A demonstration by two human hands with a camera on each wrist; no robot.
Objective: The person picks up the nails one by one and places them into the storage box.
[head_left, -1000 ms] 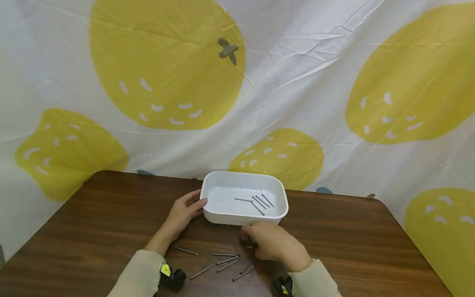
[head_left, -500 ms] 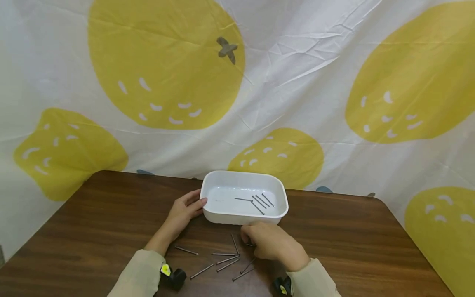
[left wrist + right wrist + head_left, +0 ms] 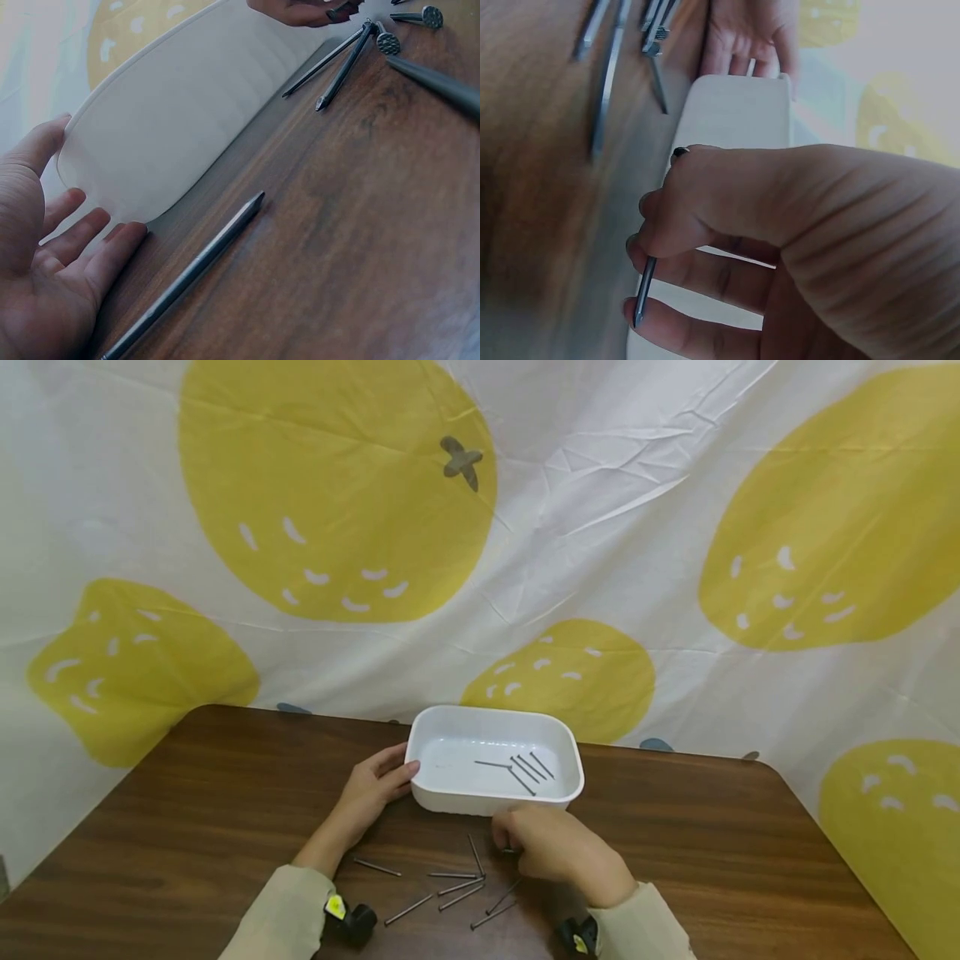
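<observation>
In the head view, a white rectangular dish [image 3: 487, 804] with rounded corners holds several nails [image 3: 528, 768], gathered toward its right side. My left hand [image 3: 369, 787] steadies the dish's left end, thumb at the rim and fingers against the outer wall. My right hand [image 3: 562, 852] is low at the near side of the dish. Between its thumb and fingers it pinches a nail [image 3: 646, 281], whose pointed end shows in the right wrist view. More loose nails [image 3: 459, 887] lie scattered on the wood between my forearms; one nail [image 3: 191, 274] lies near my left hand.
The dark wooden table [image 3: 712, 852] runs back to a hanging white cloth [image 3: 585, 527] printed with yellow fruit. Black cameras are strapped at both wrists, the left camera [image 3: 360, 924] close to the loose nails.
My right hand has shifted very slightly to the right, near the dish's front wall. The left hand, the dish and the nails in it look the same.
</observation>
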